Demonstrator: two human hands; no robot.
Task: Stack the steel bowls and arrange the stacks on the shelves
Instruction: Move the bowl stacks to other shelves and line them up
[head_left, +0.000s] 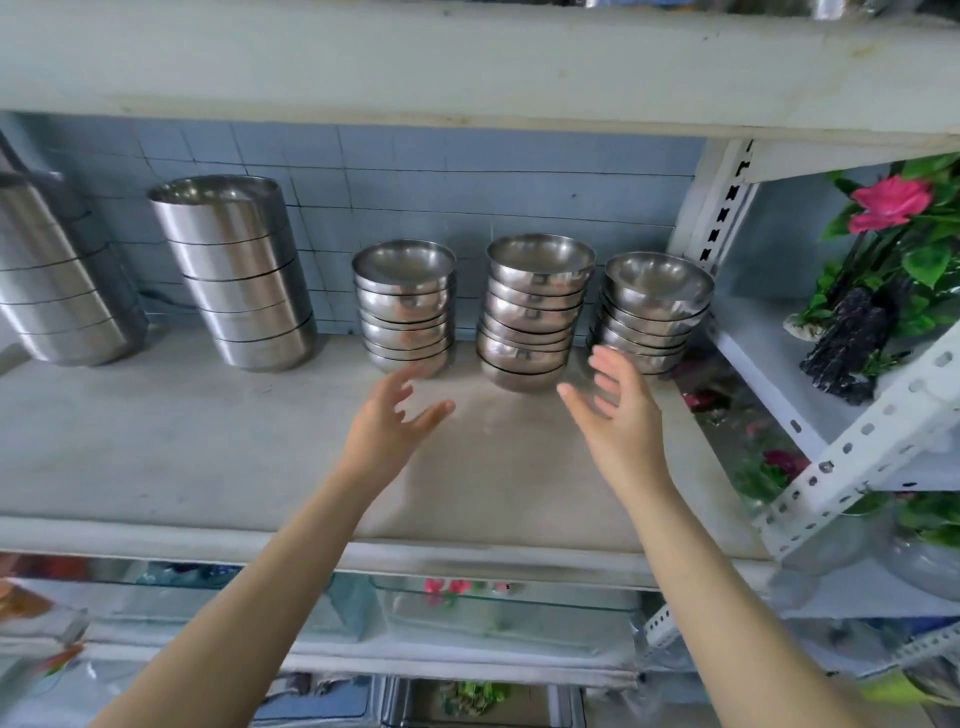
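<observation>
Steel bowls stand stacked on the shelf (208, 441): the middle stack (535, 312) sits just beyond the gap between my left hand (387, 415) and right hand (618, 415), both spread wide and holding nothing, while the left stack (405, 306) and right stack (654, 312) flank it. I judge only neatening of these 3 is left

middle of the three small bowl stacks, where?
Head view: the middle bowl stack stands on the shelf, right of centre, between the left bowl stack and right bowl stack.

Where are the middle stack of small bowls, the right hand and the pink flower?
middle stack of small bowls (532, 312): head view, stacked sides
right hand (621, 418): head view, its middle
pink flower (891, 202): head view, its petals
</observation>
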